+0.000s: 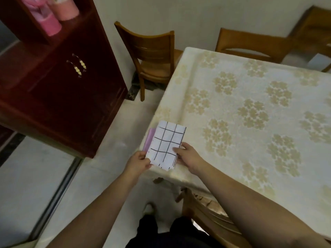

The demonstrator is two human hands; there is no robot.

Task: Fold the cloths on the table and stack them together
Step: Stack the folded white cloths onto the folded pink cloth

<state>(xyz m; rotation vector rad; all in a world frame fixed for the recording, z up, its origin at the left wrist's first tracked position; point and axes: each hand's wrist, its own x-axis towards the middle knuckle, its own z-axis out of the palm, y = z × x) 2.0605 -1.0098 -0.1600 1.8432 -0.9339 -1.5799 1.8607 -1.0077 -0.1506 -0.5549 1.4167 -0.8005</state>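
Note:
A folded white cloth with a black grid pattern [165, 144] lies on top of a folded pink cloth [150, 139], whose edge shows at the left. The stack sits at the near left corner of the table [250, 108] and partly overhangs its edge. My left hand [138, 162] pinches the stack's near left corner. My right hand [189, 156] holds the stack's right edge, thumb on top of the white cloth.
The table wears a cream cloth with gold flower prints. Wooden chairs stand at the far left [152, 56], at the back [250, 45] and just below the near edge [206, 212]. A dark red cabinet [59, 90] stands to the left across a strip of pale floor.

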